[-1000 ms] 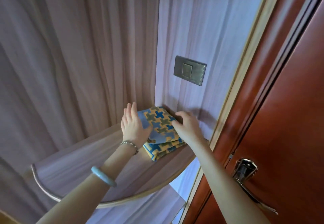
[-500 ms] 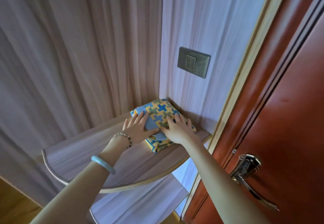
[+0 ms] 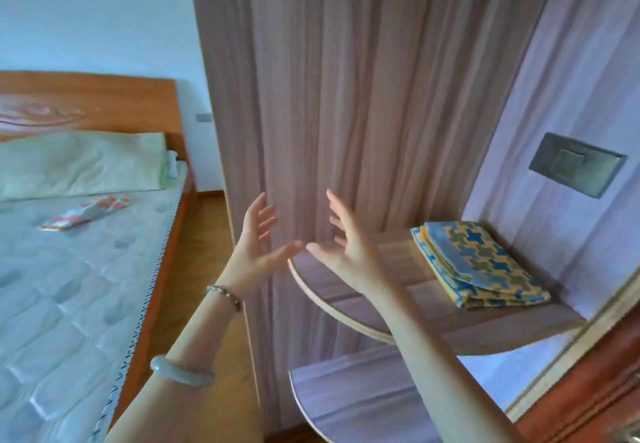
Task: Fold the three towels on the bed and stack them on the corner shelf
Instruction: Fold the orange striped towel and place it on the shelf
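Note:
A folded yellow towel with a blue cross pattern [image 3: 481, 264] lies flat in the back corner of the curved corner shelf [image 3: 353, 302]. My left hand [image 3: 258, 252] and my right hand [image 3: 346, 245] float in the air to the left of the shelf, palms facing each other, fingers spread, holding nothing. Both are well clear of the towel. On the bed [image 3: 69, 286] at the left lies a white and orange striped towel [image 3: 86, 212], loosely bunched near the pillow.
A green pillow [image 3: 79, 163] rests against the wooden headboard [image 3: 90, 103]. A lower shelf [image 3: 360, 397] sits beneath the corner shelf. A wall switch [image 3: 576, 163] is above the towel. A red-brown door [image 3: 588, 394] stands at the right; wooden floor runs between bed and wardrobe panel.
Both hands have lifted off the folded towel and drawn back to the left. The view has swung left, bringing the bed into sight. The towel stays on the shelf.

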`<state>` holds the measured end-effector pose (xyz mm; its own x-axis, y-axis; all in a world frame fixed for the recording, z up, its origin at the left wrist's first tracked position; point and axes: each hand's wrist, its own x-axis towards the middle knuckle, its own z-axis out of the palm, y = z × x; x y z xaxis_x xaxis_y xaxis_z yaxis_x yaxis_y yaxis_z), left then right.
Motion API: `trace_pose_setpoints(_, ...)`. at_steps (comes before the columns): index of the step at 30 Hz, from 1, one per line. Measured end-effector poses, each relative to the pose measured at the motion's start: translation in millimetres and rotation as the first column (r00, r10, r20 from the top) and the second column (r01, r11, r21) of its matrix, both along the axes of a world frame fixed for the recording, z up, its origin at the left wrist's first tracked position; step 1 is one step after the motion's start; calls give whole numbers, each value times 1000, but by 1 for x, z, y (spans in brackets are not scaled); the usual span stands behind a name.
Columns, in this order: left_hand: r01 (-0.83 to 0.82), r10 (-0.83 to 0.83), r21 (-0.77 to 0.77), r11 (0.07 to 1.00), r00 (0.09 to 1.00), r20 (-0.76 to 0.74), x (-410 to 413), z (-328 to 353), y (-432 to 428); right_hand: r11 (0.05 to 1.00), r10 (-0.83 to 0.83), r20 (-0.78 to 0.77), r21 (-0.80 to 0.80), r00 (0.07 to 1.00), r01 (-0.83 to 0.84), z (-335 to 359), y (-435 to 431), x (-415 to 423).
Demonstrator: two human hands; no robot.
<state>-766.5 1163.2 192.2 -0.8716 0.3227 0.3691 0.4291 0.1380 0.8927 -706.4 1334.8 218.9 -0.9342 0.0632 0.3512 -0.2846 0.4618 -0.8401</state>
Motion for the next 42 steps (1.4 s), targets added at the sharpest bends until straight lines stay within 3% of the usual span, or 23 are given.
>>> trace_pose_setpoints(3, -189, 190, 73, 979, 982, -6, 23, 4, -100, 982, 158, -16, -104, 987, -159, 4, -84, -6)
trace_pose_setpoints(11, -525, 524, 8, 851, 849, -69, 113, 5, -327, 882, 452, -34, -135, 891, -452, -5, -293, 7)
trace_pose_setpoints(15, -612, 611, 15, 791, 788, -75, 142, -6, -392, 830, 536, -18, -175, 844, -530, -20, -354, 14)
trace_pose_setpoints(21, -639, 639, 41, 769, 769, -6, 142, -30, -433, 809, 570, 10, -187, 822, -558, -37, -391, -1)
trace_pose_setpoints(28, -612, 612, 11, 791, 790, 36, 67, -44, -436, 841, 526, 52, -182, 849, -509, -56, -388, -69)
trace_pose_setpoints(42, -554, 554, 54, 831, 832, 0, -206, -34, -411, 910, 386, 60, -191, 921, -369, -57, -364, -310)
